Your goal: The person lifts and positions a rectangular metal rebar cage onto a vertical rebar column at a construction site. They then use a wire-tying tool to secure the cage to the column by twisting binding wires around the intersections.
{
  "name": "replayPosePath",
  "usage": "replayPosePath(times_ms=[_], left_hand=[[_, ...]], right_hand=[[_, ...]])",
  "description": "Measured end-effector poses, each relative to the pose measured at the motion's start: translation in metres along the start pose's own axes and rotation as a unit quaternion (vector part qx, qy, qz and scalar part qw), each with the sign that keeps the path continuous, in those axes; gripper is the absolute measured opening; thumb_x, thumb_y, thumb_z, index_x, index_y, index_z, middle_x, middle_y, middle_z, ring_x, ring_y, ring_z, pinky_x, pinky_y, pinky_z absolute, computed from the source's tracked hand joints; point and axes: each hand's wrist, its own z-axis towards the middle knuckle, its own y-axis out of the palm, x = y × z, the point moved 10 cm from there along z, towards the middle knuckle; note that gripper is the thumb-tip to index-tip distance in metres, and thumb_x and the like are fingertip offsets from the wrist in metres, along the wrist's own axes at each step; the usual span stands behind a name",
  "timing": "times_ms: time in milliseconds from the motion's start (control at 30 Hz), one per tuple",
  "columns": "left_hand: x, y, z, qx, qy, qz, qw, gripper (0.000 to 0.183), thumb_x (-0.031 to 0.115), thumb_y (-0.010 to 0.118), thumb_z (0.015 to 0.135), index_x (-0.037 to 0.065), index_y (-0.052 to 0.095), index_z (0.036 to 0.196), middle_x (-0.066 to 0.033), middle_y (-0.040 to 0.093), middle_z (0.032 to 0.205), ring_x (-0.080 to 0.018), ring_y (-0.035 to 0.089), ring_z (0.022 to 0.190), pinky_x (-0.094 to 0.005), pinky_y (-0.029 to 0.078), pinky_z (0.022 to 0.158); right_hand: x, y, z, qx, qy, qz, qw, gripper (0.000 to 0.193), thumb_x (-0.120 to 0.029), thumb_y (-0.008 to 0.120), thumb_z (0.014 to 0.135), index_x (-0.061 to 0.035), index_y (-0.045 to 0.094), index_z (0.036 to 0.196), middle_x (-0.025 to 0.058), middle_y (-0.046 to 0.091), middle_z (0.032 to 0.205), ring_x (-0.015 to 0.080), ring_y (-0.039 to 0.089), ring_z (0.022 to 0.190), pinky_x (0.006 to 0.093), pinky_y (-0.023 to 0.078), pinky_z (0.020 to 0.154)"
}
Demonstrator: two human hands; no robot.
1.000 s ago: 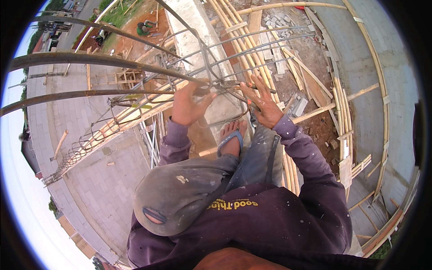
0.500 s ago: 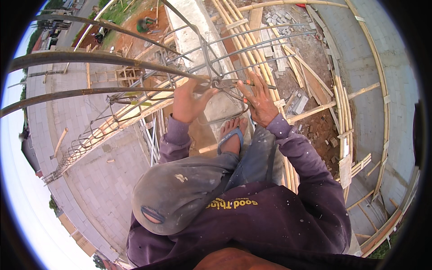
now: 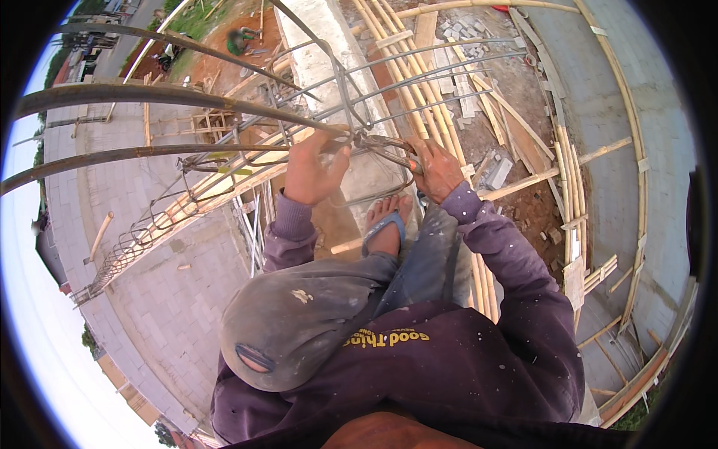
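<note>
My right hand (image 3: pixel 437 170) is closed round the orange-tipped handles of a pair of metal pincers (image 3: pixel 386 147). The pincers' jaws sit against a joint where steel bars and a bent stirrup (image 3: pixel 340 75) cross. Just left of that joint, my left hand (image 3: pixel 315 172) is curled at a long, rusty rebar (image 3: pixel 217 102), thumb raised; its fingertips are partly hidden behind the steel. Any tie wire at the joint is too small to make out. Below my hands, my sandalled foot (image 3: pixel 385 233) rests on the concrete beam.
Several rebars reach in from the left, and a rebar cage (image 3: pixel 149 236) slopes down at lower left. Bamboo poles (image 3: pixel 407 67) run along the right of the concrete beam (image 3: pixel 307 63). Rubble and planks lie lower down at right. A person in green (image 3: pixel 241 41) is far off at upper left.
My right hand has turned and closed from spread fingers to a grip on the handles. The pincers have swung with their handles downward. My left hand has barely shifted.
</note>
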Motion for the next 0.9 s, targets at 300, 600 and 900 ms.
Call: replayPosePath(times_ms=[300,600,900], left_hand=[[0.000,0.000,0.001,-0.048,-0.006,0.029,0.998,0.026,0.003,0.064,0.086,0.002,0.064,0.112,-0.0176,0.071,0.099,-0.0332,0.070,0.092,-0.0373,0.054,0.080],[0.007,-0.001,0.001,-0.042,0.000,0.025,0.999,0.028,0.003,0.063,0.086,0.002,0.065,0.114,-0.0165,0.070,0.103,-0.0312,0.069,0.095,-0.0361,0.053,0.082],[0.009,0.000,-0.001,-0.035,0.020,0.035,0.999,0.030,-0.001,0.059,0.090,0.000,0.061,0.120,-0.0155,0.071,0.108,-0.0244,0.071,0.100,-0.0314,0.054,0.084]], right_hand=[[-0.007,0.033,-0.015,-0.235,0.117,0.330,0.907,0.035,-0.035,0.064,0.093,0.0003,0.062,0.097,0.0161,0.064,0.070,0.0300,0.064,0.067,0.0411,0.049,0.067],[-0.029,0.074,-0.041,-0.257,0.204,0.504,0.799,0.032,-0.033,0.064,0.095,-0.0009,0.062,0.092,0.0061,0.062,0.070,0.0149,0.061,0.063,0.0317,0.050,0.061],[-0.045,0.063,-0.045,-0.493,0.129,0.623,0.594,0.041,-0.043,0.053,0.100,-0.0031,0.058,0.089,0.0067,0.058,0.067,0.0191,0.061,0.059,0.0352,0.054,0.056]])
